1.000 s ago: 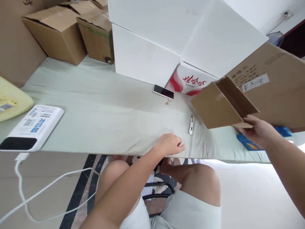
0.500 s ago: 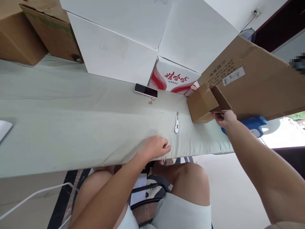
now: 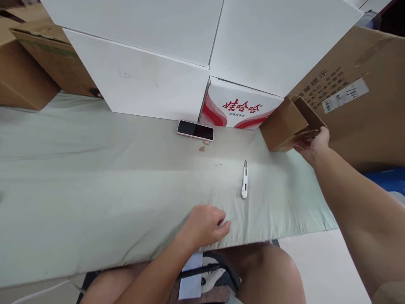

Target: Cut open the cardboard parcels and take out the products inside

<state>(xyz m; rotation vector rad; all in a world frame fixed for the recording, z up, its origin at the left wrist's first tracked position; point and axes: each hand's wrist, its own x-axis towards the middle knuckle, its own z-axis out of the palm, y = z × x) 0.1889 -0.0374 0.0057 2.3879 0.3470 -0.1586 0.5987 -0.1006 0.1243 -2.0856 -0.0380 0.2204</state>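
My right hand [image 3: 314,145] reaches to the far right and grips the edge of a small open cardboard box [image 3: 282,124], with the fingers around a lower flap. The box lies on its side with its opening facing me and to the right. My left hand [image 3: 207,224] rests on the cloth near the front edge, fingers curled in a loose fist with nothing seen in it. Between the hands lies a white utility knife [image 3: 244,180], its tip pointing away from me. Further back is a phone [image 3: 195,130] with a dark screen.
A red-and-white carton [image 3: 240,103] stands at the back beneath large white boxes [image 3: 139,71]. Brown cartons [image 3: 60,63] are at the back left. A large cardboard sheet or box [image 3: 367,114] rises at the right. Small brown scraps [image 3: 201,148] lie by the phone on the pale cloth [image 3: 95,190].
My right hand has shifted the small cardboard box back, up to the red-and-white carton, and a small pink box there is now hidden. The view has moved closer; my left hand keeps its loose fist.
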